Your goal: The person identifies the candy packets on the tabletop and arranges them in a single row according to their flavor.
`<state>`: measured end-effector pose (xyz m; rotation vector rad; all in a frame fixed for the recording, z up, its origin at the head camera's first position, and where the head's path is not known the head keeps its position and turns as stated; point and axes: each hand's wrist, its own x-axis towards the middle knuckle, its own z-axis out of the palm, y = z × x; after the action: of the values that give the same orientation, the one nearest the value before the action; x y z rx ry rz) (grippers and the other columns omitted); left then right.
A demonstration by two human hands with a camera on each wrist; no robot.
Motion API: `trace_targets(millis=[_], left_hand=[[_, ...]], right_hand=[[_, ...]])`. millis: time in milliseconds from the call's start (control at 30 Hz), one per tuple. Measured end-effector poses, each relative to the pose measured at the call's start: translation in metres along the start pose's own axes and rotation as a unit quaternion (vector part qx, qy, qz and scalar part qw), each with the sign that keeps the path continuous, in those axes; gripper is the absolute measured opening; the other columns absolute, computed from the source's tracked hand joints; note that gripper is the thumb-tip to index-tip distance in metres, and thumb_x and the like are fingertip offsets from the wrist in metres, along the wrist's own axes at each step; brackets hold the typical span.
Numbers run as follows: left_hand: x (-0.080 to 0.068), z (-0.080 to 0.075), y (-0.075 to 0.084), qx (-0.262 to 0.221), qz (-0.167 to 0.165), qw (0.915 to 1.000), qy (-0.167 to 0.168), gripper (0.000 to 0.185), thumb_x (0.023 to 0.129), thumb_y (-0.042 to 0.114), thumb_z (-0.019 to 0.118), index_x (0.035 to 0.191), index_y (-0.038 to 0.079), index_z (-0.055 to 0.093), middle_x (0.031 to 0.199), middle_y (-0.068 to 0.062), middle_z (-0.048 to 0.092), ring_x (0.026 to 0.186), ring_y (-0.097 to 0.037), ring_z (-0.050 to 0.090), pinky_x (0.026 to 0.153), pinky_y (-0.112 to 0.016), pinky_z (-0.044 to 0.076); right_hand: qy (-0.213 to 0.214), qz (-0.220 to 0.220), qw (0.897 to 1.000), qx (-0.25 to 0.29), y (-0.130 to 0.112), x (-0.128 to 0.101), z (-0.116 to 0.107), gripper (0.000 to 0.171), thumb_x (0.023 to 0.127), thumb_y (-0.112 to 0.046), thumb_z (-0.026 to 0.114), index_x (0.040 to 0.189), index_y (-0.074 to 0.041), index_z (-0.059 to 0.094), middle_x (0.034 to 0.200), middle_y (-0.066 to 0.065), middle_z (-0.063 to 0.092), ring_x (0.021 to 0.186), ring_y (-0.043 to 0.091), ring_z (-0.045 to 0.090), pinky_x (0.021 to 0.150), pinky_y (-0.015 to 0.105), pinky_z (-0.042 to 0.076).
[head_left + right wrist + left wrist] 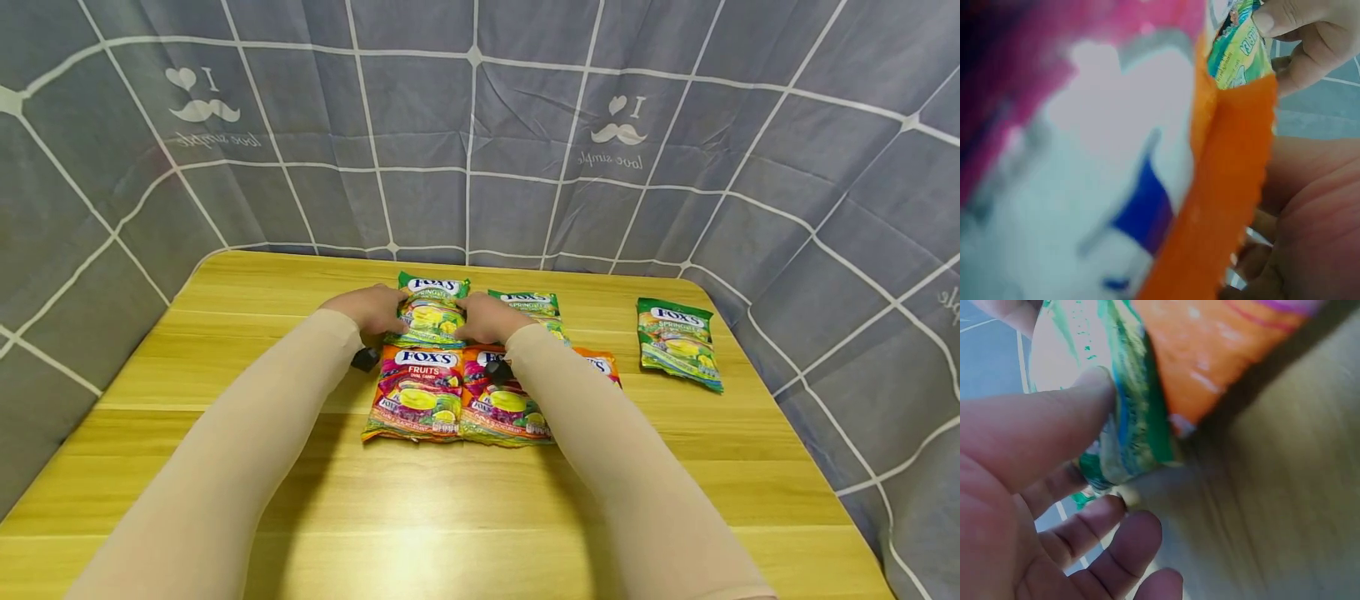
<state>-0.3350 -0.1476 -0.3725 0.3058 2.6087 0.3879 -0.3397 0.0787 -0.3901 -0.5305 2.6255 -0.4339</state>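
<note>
A green bag of Fox's Spring Tea candy (pixel 430 312) lies above the orange bags on the table, between my two hands. My left hand (pixel 375 310) pinches its left side; in the left wrist view the thumb (pixel 1079 406) lies on the wrapper and the fingers curl beneath. My right hand (pixel 487 321) grips the bag's right edge; its fingertips are mostly hidden in the right wrist view. Directly below are two orange Fox's Fruits bags (pixel 416 400) (pixel 504 404), side by side. A third orange bag (pixel 600 364) is partly hidden behind my right forearm.
Another green bag (pixel 528 305) sits behind my right hand, partly covered. A separate green bag (pixel 679 343) lies at the right of the wooden table (pixel 420 533). A grey checked curtain (pixel 420 108) encloses the back and sides.
</note>
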Motion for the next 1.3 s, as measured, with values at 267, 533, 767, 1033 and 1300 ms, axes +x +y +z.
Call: trace_targets(millis=[267, 533, 767, 1033, 1300], left_hand=[[0.003, -0.009, 0.014, 0.037, 0.017, 0.9983, 0.043, 0.068, 0.094, 0.028, 0.073, 0.152, -0.001, 0.051, 0.145, -0.023, 0.057, 0.130, -0.038, 0.055, 0.114, -0.055, 0.047], [0.013, 0.001, 0.064, 0.029, 0.075, 0.9910, 0.108, 0.078, 0.104, 0.044, 0.065, 0.164, 0.005, 0.035, 0.165, -0.020, 0.043, 0.154, -0.041, 0.039, 0.127, -0.055, 0.033], [0.023, 0.020, 0.101, 0.007, 0.095, 0.9937, 0.058, 0.082, 0.105, 0.048, 0.061, 0.169, 0.010, 0.025, 0.170, -0.014, 0.038, 0.155, -0.038, 0.038, 0.128, -0.053, 0.031], [0.039, 0.035, 0.114, 0.022, 0.111, 0.9932, 0.027, 0.079, 0.105, 0.049, 0.062, 0.167, 0.011, 0.030, 0.163, -0.011, 0.049, 0.151, -0.034, 0.047, 0.125, -0.051, 0.038], [0.045, 0.041, 0.123, 0.013, 0.104, 0.9943, 0.019, 0.079, 0.104, 0.049, 0.062, 0.167, 0.013, 0.032, 0.166, -0.013, 0.045, 0.153, -0.034, 0.043, 0.126, -0.051, 0.036]], right_hand=[[0.066, -0.016, 0.993, 0.092, 0.023, -0.016, -0.022, 0.067, 0.107, -0.026, 0.063, 0.166, -0.012, 0.035, 0.157, 0.016, 0.053, 0.129, 0.035, 0.063, 0.109, 0.048, 0.053], [0.095, 0.006, 0.991, 0.094, 0.072, -0.045, -0.046, 0.062, 0.107, -0.026, 0.064, 0.163, -0.011, 0.041, 0.160, 0.021, 0.048, 0.143, 0.039, 0.052, 0.115, 0.052, 0.048], [0.061, 0.052, 0.995, 0.062, 0.103, -0.057, -0.044, 0.069, 0.106, -0.029, 0.066, 0.164, -0.009, 0.037, 0.168, 0.018, 0.039, 0.154, 0.042, 0.037, 0.126, 0.057, 0.034], [0.015, 0.073, 0.996, 0.045, 0.117, -0.065, -0.040, 0.074, 0.106, -0.030, 0.066, 0.167, -0.009, 0.030, 0.168, 0.018, 0.040, 0.152, 0.041, 0.041, 0.126, 0.057, 0.033], [-0.008, 0.091, 0.996, 0.026, 0.125, -0.064, -0.035, 0.080, 0.104, -0.035, 0.067, 0.168, -0.010, 0.026, 0.170, 0.019, 0.035, 0.157, 0.042, 0.033, 0.128, 0.057, 0.030]])
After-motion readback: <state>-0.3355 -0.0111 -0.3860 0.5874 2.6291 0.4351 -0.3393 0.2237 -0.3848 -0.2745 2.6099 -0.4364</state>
